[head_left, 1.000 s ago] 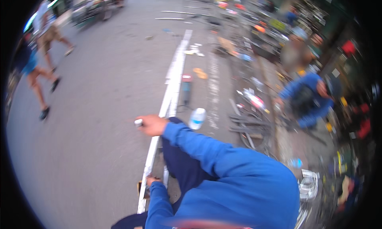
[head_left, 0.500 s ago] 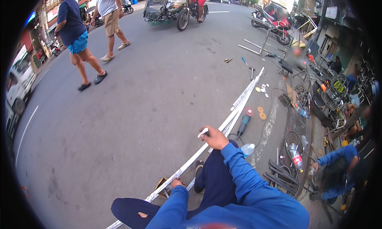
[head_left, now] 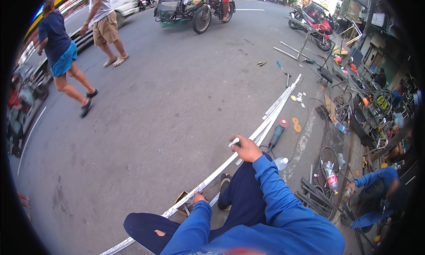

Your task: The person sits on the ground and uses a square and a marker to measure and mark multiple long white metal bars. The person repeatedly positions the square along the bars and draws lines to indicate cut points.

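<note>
A long white bar (head_left: 217,172) runs diagonally over my bent leg, from the lower left up to the far right. My left hand (head_left: 200,197) is closed around it, close to my knees. Above the bar, my right hand (head_left: 249,149) pinches a short white marker-like stick (head_left: 233,142), whose exact kind is hard to make out. More white strips (head_left: 280,105) lie alongside the bar's far part. To the right of my right hand, an angle grinder (head_left: 276,137) with a reddish disc rests on the pavement.
A clear bottle (head_left: 281,163) stands by my right forearm. Dark metal tubes (head_left: 312,197), a soda bottle (head_left: 330,177) and cables lie rightward. Ahead are a hammer (head_left: 287,80), pliers (head_left: 261,63) and tan discs (head_left: 296,124). A co-worker (head_left: 376,184) crouches right; pedestrians (head_left: 66,55) walk far left.
Both hands and the bar appear slightly farther right as my view shifts. The pedestrians have stepped on, and a white vehicle shows behind them. My grips look the same.
</note>
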The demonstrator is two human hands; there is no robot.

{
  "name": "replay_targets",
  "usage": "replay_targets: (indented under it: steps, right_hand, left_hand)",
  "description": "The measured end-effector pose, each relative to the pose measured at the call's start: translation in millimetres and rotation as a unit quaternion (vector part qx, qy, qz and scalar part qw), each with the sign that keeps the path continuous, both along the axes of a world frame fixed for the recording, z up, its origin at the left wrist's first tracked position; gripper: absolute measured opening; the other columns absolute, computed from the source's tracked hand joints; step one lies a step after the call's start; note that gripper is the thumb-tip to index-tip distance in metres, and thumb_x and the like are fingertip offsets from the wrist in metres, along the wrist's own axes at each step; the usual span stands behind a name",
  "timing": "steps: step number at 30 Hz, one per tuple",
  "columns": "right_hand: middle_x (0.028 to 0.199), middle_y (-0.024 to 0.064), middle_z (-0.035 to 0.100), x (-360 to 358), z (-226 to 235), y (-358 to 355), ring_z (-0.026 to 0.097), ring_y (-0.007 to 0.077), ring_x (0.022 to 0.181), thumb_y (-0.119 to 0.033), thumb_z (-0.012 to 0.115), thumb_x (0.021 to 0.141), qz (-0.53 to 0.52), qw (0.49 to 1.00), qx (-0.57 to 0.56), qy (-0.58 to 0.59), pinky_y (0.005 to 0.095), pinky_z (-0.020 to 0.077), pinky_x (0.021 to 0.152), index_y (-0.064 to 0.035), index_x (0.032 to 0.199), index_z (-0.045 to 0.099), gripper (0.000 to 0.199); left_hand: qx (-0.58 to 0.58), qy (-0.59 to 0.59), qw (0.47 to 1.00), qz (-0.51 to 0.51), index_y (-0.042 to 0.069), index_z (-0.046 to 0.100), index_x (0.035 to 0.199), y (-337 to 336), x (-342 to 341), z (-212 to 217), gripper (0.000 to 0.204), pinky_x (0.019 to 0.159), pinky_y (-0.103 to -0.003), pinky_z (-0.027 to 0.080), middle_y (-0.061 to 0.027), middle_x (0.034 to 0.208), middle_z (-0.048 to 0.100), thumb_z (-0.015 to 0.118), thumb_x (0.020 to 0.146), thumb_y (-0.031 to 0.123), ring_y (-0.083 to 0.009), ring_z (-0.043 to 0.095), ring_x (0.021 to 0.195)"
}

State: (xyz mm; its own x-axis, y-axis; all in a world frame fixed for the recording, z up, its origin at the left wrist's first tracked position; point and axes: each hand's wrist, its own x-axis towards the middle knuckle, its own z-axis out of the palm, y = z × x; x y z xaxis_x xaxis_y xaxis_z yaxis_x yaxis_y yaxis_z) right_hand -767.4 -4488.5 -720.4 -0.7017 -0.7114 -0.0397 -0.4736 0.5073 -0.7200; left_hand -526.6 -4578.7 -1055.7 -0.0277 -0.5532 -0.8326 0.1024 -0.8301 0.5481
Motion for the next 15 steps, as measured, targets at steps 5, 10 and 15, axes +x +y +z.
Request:
replay_targets:
  steps: [5, 10, 15]
  right_hand:
    - [0.086, 0.0081, 0.069, 0.6, 0.2, -0.1, 0.066, 0.0237, 0.085, -0.018, 0.058, 0.088, -0.002, 1.000, -0.009, -0.011, 0.0334, 0.0488, 0.078, -0.0091, 0.110, 0.058, 0.024]
    - [0.088, 0.0092, 0.069, 2.2, 0.1, -1.2, 0.067, 0.0260, 0.087, -0.021, 0.059, 0.088, -0.010, 1.000, 0.002, -0.021, 0.0346, 0.0493, 0.079, -0.0085, 0.110, 0.059, 0.026]
    - [0.106, 0.0154, 0.065, 6.3, 6.2, -2.7, 0.062, 0.0305, 0.102, -0.031, 0.061, 0.087, 0.003, 0.995, 0.100, 0.031, 0.0388, 0.0470, 0.089, -0.0111, 0.121, 0.058, 0.039]
  left_hand:
    - [-0.016, -0.003, 1.000, -0.003, 0.006, 0.053, 0.106, 1.0, -0.3, 10.8, 0.034, 0.039, -0.031, 0.036, -0.0064, 0.090, 0.067, 0.036, 0.100, 0.035, -0.0146, 0.044, 0.046]
    - [0.012, -0.004, 1.000, 0.020, 0.006, 0.052, 0.107, -0.3, -2.3, 6.7, 0.034, 0.039, -0.031, 0.036, -0.0057, 0.090, 0.068, 0.036, 0.100, 0.035, -0.0146, 0.044, 0.045]
    - [-0.006, -0.008, 1.000, 0.022, 0.006, 0.053, 0.106, 1.5, -2.6, 2.2, 0.032, 0.035, -0.029, 0.035, -0.0077, 0.090, 0.069, 0.036, 0.100, 0.033, -0.0140, 0.042, 0.041]
